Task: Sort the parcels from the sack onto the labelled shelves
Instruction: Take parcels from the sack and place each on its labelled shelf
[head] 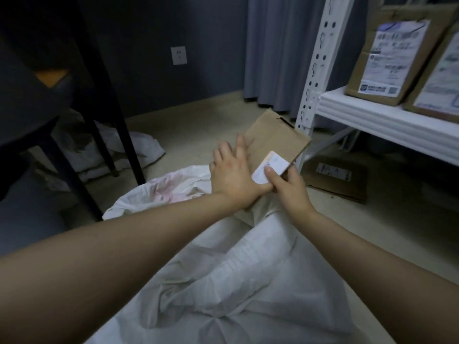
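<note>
Dim storeroom floor: left hand flat on cardboard parcel; right hand pinches white packet, thin hold may slip.

Pale floor down here, the white sack sprawled across it; a flat cardboard piece lies beneath the rack; a crumpled white bag sits by the black legs; up on the white shelf, a labelled cardboard parcel leans just beside a second parcel.
</note>
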